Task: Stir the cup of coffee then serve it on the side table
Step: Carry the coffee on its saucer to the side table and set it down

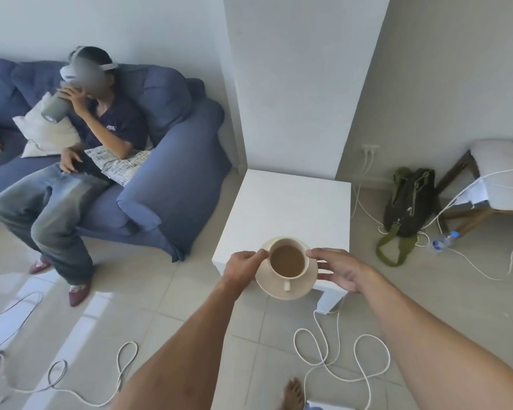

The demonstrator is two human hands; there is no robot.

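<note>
A cream cup of coffee (288, 257) stands on a cream saucer (285, 288), its handle pointing toward me. The saucer hangs over the near edge of the white side table (288, 202); I cannot tell whether it rests on the table. My left hand (243, 266) grips the saucer's left rim, thumb by the cup. On the right, my right hand (339, 269) holds the saucer's edge, fingers partly spread, fingertips near the cup's rim. No spoon is visible.
A person sits on the blue sofa (172, 173) at left, drinking from a grey tumbler (55, 109). White cables (326, 350) loop on the tiled floor. A dark bag (409, 199), a water bottle (442, 242) and a wooden chair (486, 179) stand at right.
</note>
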